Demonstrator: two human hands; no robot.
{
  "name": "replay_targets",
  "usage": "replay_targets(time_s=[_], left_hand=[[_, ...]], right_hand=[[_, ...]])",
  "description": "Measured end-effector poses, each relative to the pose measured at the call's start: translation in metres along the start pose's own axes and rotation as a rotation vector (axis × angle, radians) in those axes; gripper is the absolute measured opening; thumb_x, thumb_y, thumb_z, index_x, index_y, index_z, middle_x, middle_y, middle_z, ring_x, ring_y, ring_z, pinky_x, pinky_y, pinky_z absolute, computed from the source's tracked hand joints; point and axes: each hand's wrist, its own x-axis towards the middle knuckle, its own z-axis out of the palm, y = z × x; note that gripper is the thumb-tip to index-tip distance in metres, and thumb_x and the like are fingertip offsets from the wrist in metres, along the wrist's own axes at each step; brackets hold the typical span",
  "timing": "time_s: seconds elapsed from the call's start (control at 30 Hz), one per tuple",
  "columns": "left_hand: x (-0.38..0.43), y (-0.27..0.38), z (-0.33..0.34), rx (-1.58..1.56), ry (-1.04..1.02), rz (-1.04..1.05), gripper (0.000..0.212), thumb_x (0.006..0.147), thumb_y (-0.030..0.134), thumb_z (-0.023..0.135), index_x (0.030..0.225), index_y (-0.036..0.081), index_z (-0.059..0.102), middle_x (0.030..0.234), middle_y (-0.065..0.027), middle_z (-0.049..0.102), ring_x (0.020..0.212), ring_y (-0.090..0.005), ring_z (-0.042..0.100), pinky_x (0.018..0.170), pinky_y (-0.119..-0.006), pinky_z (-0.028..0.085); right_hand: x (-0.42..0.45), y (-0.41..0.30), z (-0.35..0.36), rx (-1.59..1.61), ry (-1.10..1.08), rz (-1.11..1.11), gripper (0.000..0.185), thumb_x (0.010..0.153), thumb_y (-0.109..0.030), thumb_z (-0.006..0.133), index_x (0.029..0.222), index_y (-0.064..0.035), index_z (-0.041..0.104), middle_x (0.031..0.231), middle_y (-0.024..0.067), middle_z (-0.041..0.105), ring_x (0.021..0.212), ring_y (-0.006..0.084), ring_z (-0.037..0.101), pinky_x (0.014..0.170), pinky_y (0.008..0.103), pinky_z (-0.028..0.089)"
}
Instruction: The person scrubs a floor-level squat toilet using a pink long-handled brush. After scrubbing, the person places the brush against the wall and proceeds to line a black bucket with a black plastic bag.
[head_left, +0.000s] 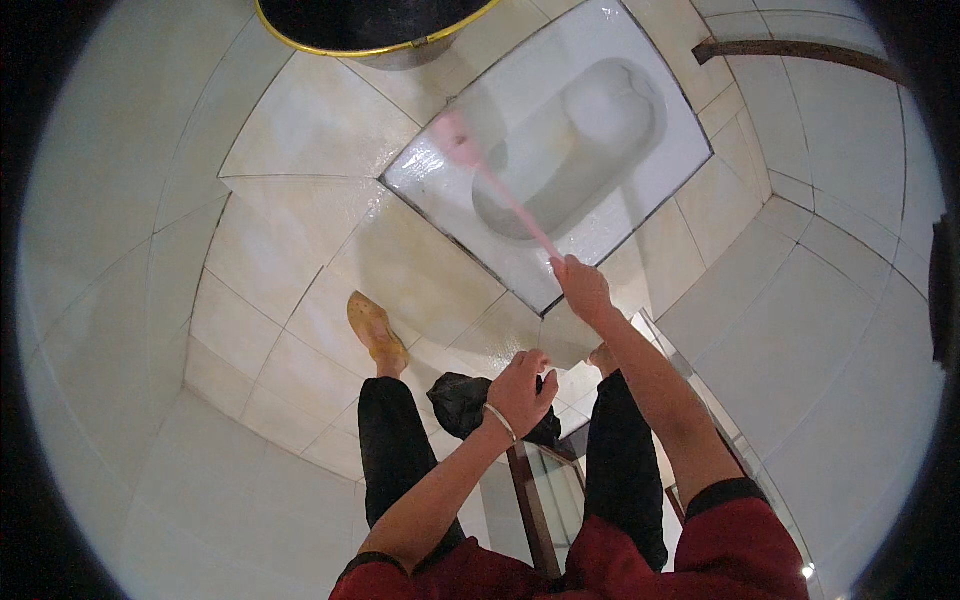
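My right hand (585, 289) grips the end of a pink long-handled tool (517, 210). Its blurred head is over the left corner of a white ceramic squat toilet (450, 199); whether it is a brush or a scoop I cannot tell. The handle crosses above the near end of the toilet's bowl (551, 176). My left hand (521, 394), with a bracelet (500, 421) at its wrist, hovers between my knees, fingers loosely bent and apart, holding nothing visible. Behind it sits a black plastic bag (456, 403), partly hidden by the hand.
A black-lined bucket or bin (375, 30) with a yellow rim stands beyond the toilet's left edge. Wet, shiny floor tiles (420, 247) surround the toilet. My left foot wears a yellow clog (373, 326). Tiled walls (780, 330) rise on both sides; a dark bar (795, 51) is at upper right.
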Motion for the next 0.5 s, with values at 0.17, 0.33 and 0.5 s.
replay_targets(time_s=[0.17,0.33,0.5], left_hand=[[-0.004,-0.005,0.000,-0.009,-0.036,-0.011,0.023,0.077,0.016,0.054,0.094,0.003,0.045,0.083,-0.0156,0.052,0.075,-0.0314,0.054,0.065,-0.037,0.045],[0.004,0.001,0.000,0.013,-0.005,0.013,0.023,0.078,0.017,0.054,0.094,0.003,0.045,0.082,-0.0161,0.052,0.075,-0.0317,0.054,0.065,-0.038,0.045],[-0.005,-0.004,0.007,0.010,-0.056,0.016,0.023,0.078,0.017,0.053,0.094,0.003,0.044,0.083,-0.0161,0.052,0.074,-0.0320,0.054,0.064,-0.038,0.045]], right_hand=[[-0.034,-0.016,0.019,-0.033,-0.006,-0.163,0.037,0.088,-0.040,0.034,0.089,-0.0048,0.047,0.065,0.0178,0.059,0.062,0.0351,0.059,0.053,0.0453,0.048],[0.000,0.030,0.023,-0.044,0.200,-0.148,0.033,0.090,-0.033,0.035,0.084,-0.0041,0.049,0.060,0.0154,0.056,0.060,0.0322,0.059,0.049,0.0440,0.047],[-0.044,0.013,0.018,-0.054,0.082,-0.269,0.026,0.089,-0.026,0.038,0.091,-0.0035,0.050,0.075,0.0176,0.056,0.068,0.0304,0.060,0.049,0.0418,0.047]])
